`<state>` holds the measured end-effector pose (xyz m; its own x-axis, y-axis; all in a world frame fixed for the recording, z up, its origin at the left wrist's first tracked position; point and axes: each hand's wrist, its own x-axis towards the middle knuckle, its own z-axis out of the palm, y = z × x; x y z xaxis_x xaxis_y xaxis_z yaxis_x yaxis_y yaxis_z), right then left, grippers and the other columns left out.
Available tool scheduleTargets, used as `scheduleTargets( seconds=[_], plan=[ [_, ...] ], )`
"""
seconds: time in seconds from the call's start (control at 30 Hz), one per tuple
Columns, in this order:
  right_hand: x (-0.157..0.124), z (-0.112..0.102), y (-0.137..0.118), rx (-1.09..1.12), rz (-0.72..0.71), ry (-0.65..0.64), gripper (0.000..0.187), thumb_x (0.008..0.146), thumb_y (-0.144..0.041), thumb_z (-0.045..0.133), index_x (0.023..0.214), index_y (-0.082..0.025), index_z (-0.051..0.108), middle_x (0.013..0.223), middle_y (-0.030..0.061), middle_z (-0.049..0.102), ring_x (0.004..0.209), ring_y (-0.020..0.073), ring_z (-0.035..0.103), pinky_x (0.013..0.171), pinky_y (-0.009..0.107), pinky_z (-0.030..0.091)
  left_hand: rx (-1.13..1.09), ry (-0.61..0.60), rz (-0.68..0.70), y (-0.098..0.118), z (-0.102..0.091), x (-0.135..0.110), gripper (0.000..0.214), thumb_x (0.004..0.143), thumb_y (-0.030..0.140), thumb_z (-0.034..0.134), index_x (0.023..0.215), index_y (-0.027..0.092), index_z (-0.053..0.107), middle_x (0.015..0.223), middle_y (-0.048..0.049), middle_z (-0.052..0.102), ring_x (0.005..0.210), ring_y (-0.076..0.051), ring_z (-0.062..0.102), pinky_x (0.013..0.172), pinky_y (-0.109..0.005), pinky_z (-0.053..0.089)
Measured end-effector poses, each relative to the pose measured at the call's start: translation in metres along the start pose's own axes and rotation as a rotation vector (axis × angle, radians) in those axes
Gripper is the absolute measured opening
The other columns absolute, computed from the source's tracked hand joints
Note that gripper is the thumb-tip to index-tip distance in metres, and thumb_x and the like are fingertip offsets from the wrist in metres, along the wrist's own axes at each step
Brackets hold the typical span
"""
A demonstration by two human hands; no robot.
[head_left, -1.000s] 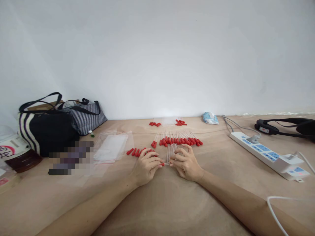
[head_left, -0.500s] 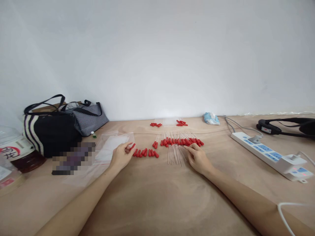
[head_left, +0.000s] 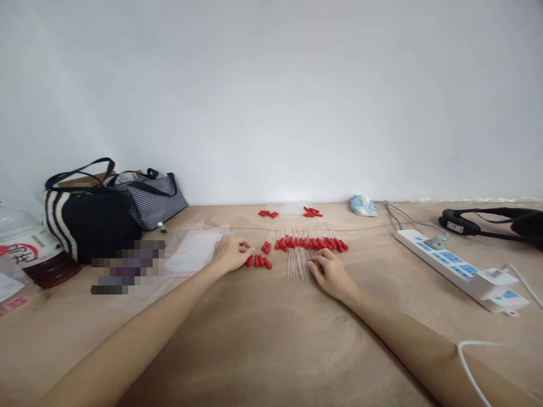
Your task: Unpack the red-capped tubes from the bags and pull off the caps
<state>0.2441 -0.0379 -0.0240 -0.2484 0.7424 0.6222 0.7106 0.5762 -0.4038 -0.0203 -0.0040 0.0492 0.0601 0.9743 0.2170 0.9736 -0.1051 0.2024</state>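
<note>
My left hand (head_left: 232, 253) is low over the left end of a row of red rubber bulbs (head_left: 262, 262), its fingers curled. Whatever is between the fingertips is hidden. My right hand (head_left: 333, 274) rests on the table with thumb and fingers bent together at the right edge of a bunch of thin clear tubes (head_left: 297, 267); what they pinch is too small to make out. Just behind lies a long row of clear tubes with red bulbs (head_left: 307, 242) on their near ends. Two more red bulbs (head_left: 266, 247) lie at its left.
Clear plastic bags (head_left: 193, 251) lie left of my left hand. Farther left are a striped bag (head_left: 155, 203), a black bag (head_left: 99, 226) and a bottle (head_left: 44, 254). A power strip (head_left: 449, 263) is on the right. Near the wall are a blue packet (head_left: 363, 205) and more red bulbs (head_left: 313, 212).
My left hand, earlier raised with a red bulb between its fingers, has moved right and down over the bulb row. My right hand has shifted slightly left and nearer, to the loose tubes.
</note>
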Motion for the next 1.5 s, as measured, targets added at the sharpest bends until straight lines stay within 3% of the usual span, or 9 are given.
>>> scheduleTargets(
  seconds=[0.1, 0.4, 0.63, 0.77, 0.87, 1.0, 1.23, 1.4, 1.5],
  plan=[
    [0.0, -0.001, -0.003, 0.003, -0.014, -0.04, 0.022, 0.083, -0.029, 0.043, 0.079, -0.017, 0.061, 0.081, 0.0069, 0.053, 0.074, 0.0164, 0.054, 0.068, 0.031, 0.046, -0.007, -0.067, -0.043, 0.016, 0.005, 0.021, 0.024, 0.066, 0.044, 0.055, 0.075, 0.025, 0.067, 0.086, -0.0038, 0.067, 0.088, -0.023, 0.058, 0.075, -0.032, 0.042],
    [0.002, -0.004, 0.004, 0.05, 0.066, 0.01, 0.029, 0.086, -0.032, 0.038, 0.078, -0.016, 0.062, 0.078, 0.0071, 0.056, 0.074, 0.0171, 0.056, 0.071, 0.032, 0.045, -0.044, -0.283, -0.142, 0.033, 0.02, 0.044, 0.026, 0.065, 0.04, 0.056, 0.053, 0.018, 0.064, 0.038, -0.0014, 0.057, 0.04, -0.016, 0.055, 0.049, -0.027, 0.042],
    [0.003, -0.008, 0.013, 0.016, 0.013, 0.179, 0.019, 0.082, -0.028, 0.044, 0.086, -0.018, 0.06, 0.082, 0.007, 0.058, 0.08, 0.0189, 0.055, 0.075, 0.035, 0.045, 0.031, 0.002, 0.002, 0.032, -0.004, 0.019, 0.019, 0.077, 0.027, 0.045, 0.076, 0.016, 0.06, 0.08, -0.0085, 0.065, 0.08, -0.023, 0.058, 0.074, -0.036, 0.04],
    [0.003, -0.011, 0.002, -0.026, -0.07, 0.227, 0.035, 0.079, -0.03, 0.049, 0.112, -0.018, 0.051, 0.101, 0.0107, 0.053, 0.095, 0.0216, 0.05, 0.081, 0.038, 0.043, 0.006, 0.111, 0.336, 0.021, -0.002, -0.02, 0.015, 0.08, 0.024, 0.044, 0.08, 0.016, 0.056, 0.082, -0.0047, 0.063, 0.079, -0.019, 0.056, 0.079, -0.033, 0.038],
    [0.002, -0.013, -0.015, -0.118, -0.176, 0.147, 0.043, 0.078, -0.034, 0.052, 0.119, -0.02, 0.047, 0.115, 0.0123, 0.047, 0.105, 0.0237, 0.044, 0.085, 0.04, 0.039, -0.007, 0.28, 0.655, 0.014, 0.011, -0.044, 0.016, 0.082, 0.022, 0.042, 0.074, 0.016, 0.054, 0.074, -0.0047, 0.062, 0.071, -0.018, 0.054, 0.072, -0.032, 0.039],
    [0.002, -0.012, -0.034, -0.206, -0.341, 0.007, 0.032, 0.079, -0.038, 0.052, 0.109, -0.026, 0.056, 0.115, 0.0075, 0.052, 0.105, 0.0225, 0.044, 0.087, 0.042, 0.032, -0.054, 0.421, 0.819, 0.015, 0.026, -0.058, 0.013, 0.081, 0.02, 0.045, 0.071, 0.016, 0.053, 0.068, -0.0034, 0.059, 0.067, -0.016, 0.051, 0.07, -0.031, 0.039],
    [0.002, 0.0, -0.038, -0.175, -0.413, 0.044, 0.015, 0.082, -0.029, 0.05, 0.088, -0.025, 0.063, 0.09, 0.0007, 0.063, 0.093, 0.0169, 0.049, 0.091, 0.041, 0.025, -0.103, 0.404, 0.852, 0.025, 0.033, -0.057, 0.01, 0.08, 0.022, 0.048, 0.076, 0.018, 0.056, 0.073, -0.0024, 0.061, 0.074, -0.016, 0.053, 0.082, -0.035, 0.037],
    [0.001, 0.0, -0.037, -0.122, -0.419, 0.051, 0.015, 0.082, -0.024, 0.049, 0.089, -0.023, 0.062, 0.085, 0.0015, 0.062, 0.087, 0.0151, 0.05, 0.089, 0.038, 0.029, -0.169, 0.326, 0.841, 0.024, 0.039, -0.052, 0.019, 0.082, 0.03, 0.049, 0.096, 0.021, 0.058, 0.104, -0.0038, 0.061, 0.101, -0.019, 0.05, 0.093, -0.04, 0.03],
    [0.001, -0.001, -0.039, -0.123, -0.436, 0.048, 0.014, 0.081, -0.023, 0.05, 0.089, -0.023, 0.061, 0.085, 0.0017, 0.062, 0.087, 0.015, 0.049, 0.088, 0.037, 0.03, -0.222, 0.315, 0.86, 0.023, 0.041, -0.052, 0.014, 0.083, 0.029, 0.049, 0.09, 0.023, 0.06, 0.097, -0.0011, 0.064, 0.1, -0.018, 0.052, 0.094, -0.039, 0.03]
  ],
)
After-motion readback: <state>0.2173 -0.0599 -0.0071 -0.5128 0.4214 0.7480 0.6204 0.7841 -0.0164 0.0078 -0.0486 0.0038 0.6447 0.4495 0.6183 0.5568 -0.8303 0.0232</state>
